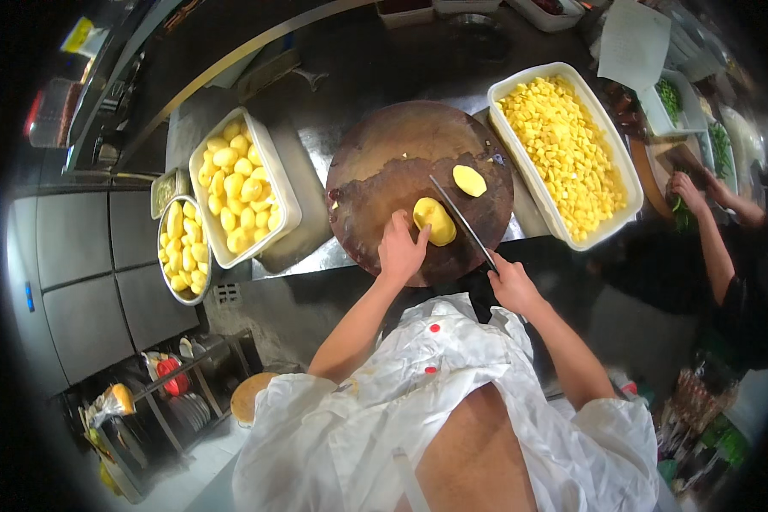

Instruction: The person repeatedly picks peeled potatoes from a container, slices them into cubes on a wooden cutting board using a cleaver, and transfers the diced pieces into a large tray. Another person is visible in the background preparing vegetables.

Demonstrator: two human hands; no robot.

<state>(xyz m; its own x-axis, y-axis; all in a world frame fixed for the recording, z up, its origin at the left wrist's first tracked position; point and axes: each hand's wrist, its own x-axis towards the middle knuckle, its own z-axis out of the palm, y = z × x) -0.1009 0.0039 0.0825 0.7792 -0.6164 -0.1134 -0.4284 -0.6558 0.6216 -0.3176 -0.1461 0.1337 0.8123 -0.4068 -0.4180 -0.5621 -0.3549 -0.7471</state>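
Observation:
A peeled yellow potato (441, 225) lies on the round wooden chopping board (384, 137) in front of me. At its left side is my left hand (402, 251), fingers apart, the thumb reaching over the potato's near left edge. My right hand (515, 285) grips the dark handle of a kitchen knife (461, 217). Seen nearly edge-on, the blade runs up and left along the potato's right side; whether it touches is hard to tell. Beyond the blade rests a cut potato piece (470, 180), pale face up. Small scraps dot the board.
Left of the board stand a white tub (285, 214) of peeled potatoes and a round bowl (208, 281) with more. A white tub (633, 185) of diced potato stands right. Farther right, another person's hands (691, 192) work with a blade (681, 160) over greens.

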